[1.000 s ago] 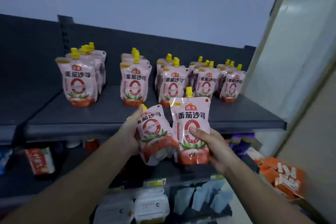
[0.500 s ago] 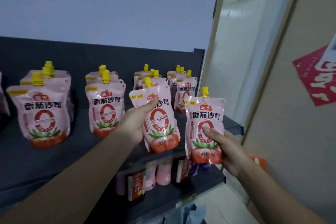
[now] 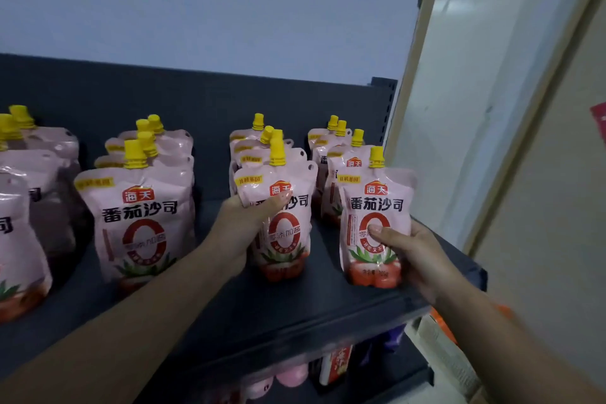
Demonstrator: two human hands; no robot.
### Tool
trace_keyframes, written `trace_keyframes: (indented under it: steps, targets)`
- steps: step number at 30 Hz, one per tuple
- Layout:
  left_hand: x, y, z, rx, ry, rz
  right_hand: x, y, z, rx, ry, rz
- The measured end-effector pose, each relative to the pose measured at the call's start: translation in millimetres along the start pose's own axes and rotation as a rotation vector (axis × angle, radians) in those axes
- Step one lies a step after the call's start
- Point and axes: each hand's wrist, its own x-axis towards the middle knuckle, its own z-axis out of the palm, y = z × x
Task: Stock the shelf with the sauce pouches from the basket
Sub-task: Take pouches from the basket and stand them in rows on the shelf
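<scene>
Pink tomato sauce pouches with yellow caps stand in several rows on a dark grey shelf (image 3: 328, 302). My left hand (image 3: 242, 226) grips one pouch (image 3: 285, 233) upright at the front of the third row, its base low on the shelf. My right hand (image 3: 410, 249) grips a second pouch (image 3: 377, 207) upright at the front of the rightmost row, near the shelf's right end. Another row's front pouch (image 3: 137, 216) stands to the left. The basket is out of view.
A pale door frame (image 3: 426, 108) rises just right of the shelf's end. Below, a lower shelf holds red packets (image 3: 337, 364) and pink bottles (image 3: 288, 377). Orange boxes (image 3: 442, 325) lie low on the right. More pouches (image 3: 19, 239) crowd the far left.
Both hands have carried their pouches up and forward from below the shelf edge onto the shelf, to the front of the two right-hand rows. The view swung right and closer.
</scene>
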Motion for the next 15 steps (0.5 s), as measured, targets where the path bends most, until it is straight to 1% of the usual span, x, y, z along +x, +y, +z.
trace_keyframes:
  steps: [3, 6, 11, 15]
  targets:
    - [-1, 0, 0, 0.068, -0.013, 0.039, 21, 4, -5, 0.021, -0.057, 0.019]
    - [-2, 1, 0, 0.141, -0.032, 0.013, 41, 5, -13, 0.028, -0.126, 0.043]
    - [-4, -5, -9, 0.299, -0.044, -0.091, 65, 5, -31, -0.012, -0.274, 0.074]
    - [-17, -16, -15, 0.447, -0.062, -0.191, 77, 0, -42, -0.100, -0.398, 0.110]
